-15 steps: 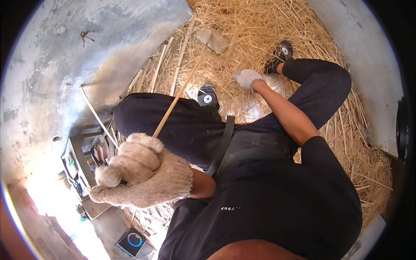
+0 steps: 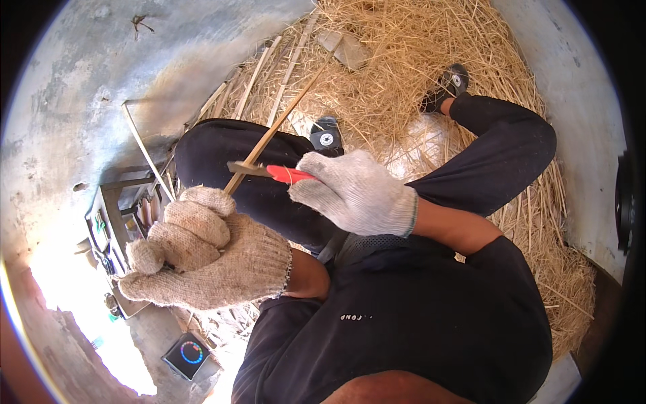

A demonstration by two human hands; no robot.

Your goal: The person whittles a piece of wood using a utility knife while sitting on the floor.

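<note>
My left hand (image 2: 208,252), in a brown-stained knit glove, is closed around the near end of a long thin wooden strip (image 2: 291,108). The strip slants away over my left thigh toward the straw. In a paler knit glove, my right hand (image 2: 360,192) grips a knife (image 2: 288,175) by its red handle. Its short dark blade lies across the strip just beyond my left fist, pointing left. Whether the blade's edge bites into the wood cannot be made out.
Cut straw (image 2: 404,40) covers the ground ahead and to the right. Several pale strips (image 2: 259,77) lie along the left wall (image 2: 74,101), near a flat stone (image 2: 343,50). A wooden shelf (image 2: 111,209) and a dark device with a lit ring (image 2: 187,355) stand at lower left.
My right hand has come back from low over the straw to the strip, bringing the knife blade across it. My left hand still grips the strip and has shifted slightly left.
</note>
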